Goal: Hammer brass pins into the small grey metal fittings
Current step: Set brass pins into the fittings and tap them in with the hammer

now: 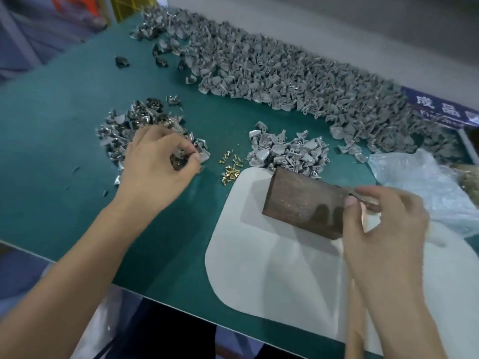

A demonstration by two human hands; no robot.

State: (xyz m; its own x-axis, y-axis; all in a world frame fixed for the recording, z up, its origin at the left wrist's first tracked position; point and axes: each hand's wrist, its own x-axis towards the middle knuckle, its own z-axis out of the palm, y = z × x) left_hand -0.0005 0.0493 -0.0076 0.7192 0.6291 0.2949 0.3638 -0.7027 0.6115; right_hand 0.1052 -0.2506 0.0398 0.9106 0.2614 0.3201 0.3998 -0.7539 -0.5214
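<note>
- Left hand (158, 161), frame centre-left: fingers pinch a grey fitting (181, 153) over the left pile (124, 130).
- Right hand (383, 229), lower right: grips a hammer handle (355, 320) beside the rusty block (303, 200).
- Brass pins (230, 169) lie loose on the tabletop (64, 151) between.

- Evenly and fairly brightly lit from overhead; no harsh glare
- Soft grey shadows thrown onto the white mat (272, 268) below the brown block (298, 200); 2 dark finger shadows on the block's near face
- Mild sheen on the crumpled plastic bag (420, 182)
- Motion blur on the right hand (383, 229); soft, smeared detail overall
- Wide-angle bending of the green table (64, 151) edges; far corners blurred
</note>
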